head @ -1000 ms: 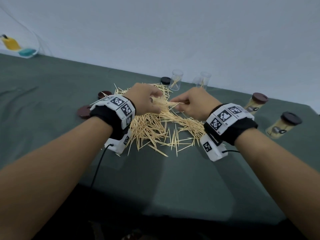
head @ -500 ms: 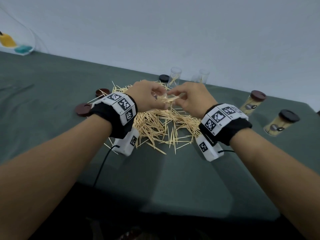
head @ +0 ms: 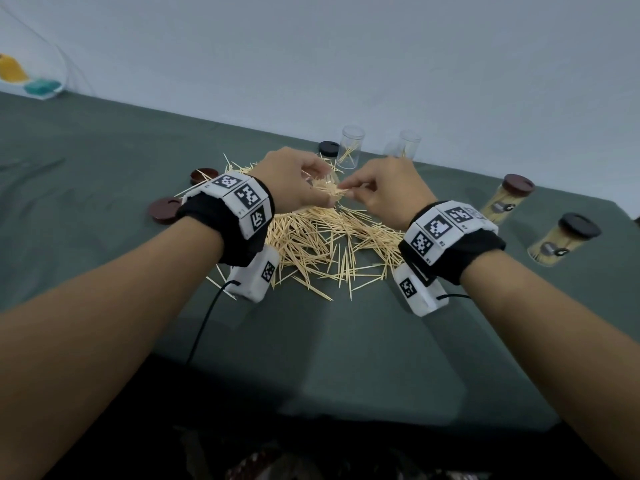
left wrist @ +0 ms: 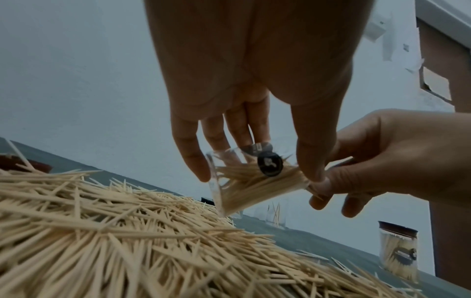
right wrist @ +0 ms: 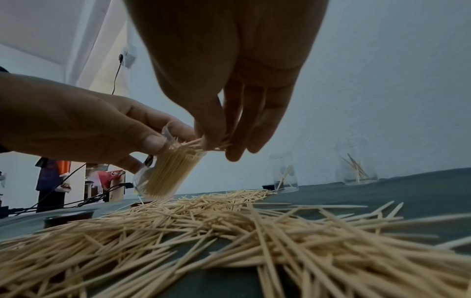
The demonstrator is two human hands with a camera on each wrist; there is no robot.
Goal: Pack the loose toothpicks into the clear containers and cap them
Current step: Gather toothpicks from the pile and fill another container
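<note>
A heap of loose toothpicks [head: 325, 244] lies on the green cloth. Above it my left hand [head: 294, 183] grips a clear container [left wrist: 244, 181], tilted with its mouth toward my right hand and mostly filled with toothpicks. My right hand [head: 377, 188] pinches a small bunch of toothpicks [right wrist: 214, 144] at the container's mouth [right wrist: 175, 139], their ends partly inside. Two more clear containers [head: 350, 147] [head: 408, 143] stand upright behind, each holding a few toothpicks.
Two filled, capped containers [head: 507, 199] [head: 562, 239] stand at the right. Loose brown caps [head: 165, 210] [head: 203, 175] lie left of the heap, a black cap [head: 329, 148] behind it. The table's near edge [head: 311, 403] is in front of me.
Both hands have lifted off the heap and come together. The right hand has brought its bunch of toothpicks up to the mouth of the container held in the left hand.
</note>
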